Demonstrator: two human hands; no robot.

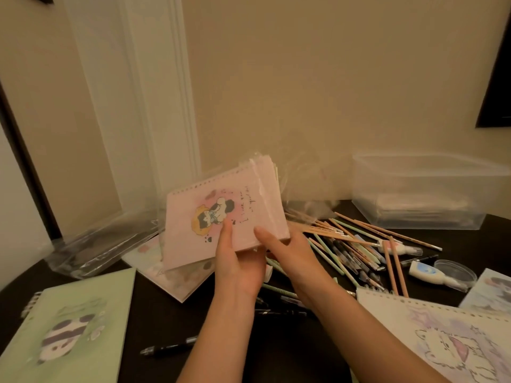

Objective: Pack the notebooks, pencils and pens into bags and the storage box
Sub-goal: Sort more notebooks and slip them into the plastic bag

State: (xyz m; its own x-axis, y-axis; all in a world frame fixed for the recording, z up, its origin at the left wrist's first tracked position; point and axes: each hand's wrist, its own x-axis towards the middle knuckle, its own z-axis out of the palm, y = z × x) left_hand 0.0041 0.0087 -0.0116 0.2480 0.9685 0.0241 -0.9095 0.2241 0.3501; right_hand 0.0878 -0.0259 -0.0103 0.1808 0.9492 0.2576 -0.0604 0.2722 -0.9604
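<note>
Clear storage box (420, 189) set at the table's far right, contents blurred and not made out. Pink notebook (218, 217) held above the table in both hands: near edge gripped by the left hand (240, 261), thumb on the cover; right corner clasped by the right hand (287, 251). Its far end seems sleeved in a clear bag (304, 181). Pencils and pens (351, 244) heaped on the dark table (290, 360); beige wall (331, 78) behind.
</note>
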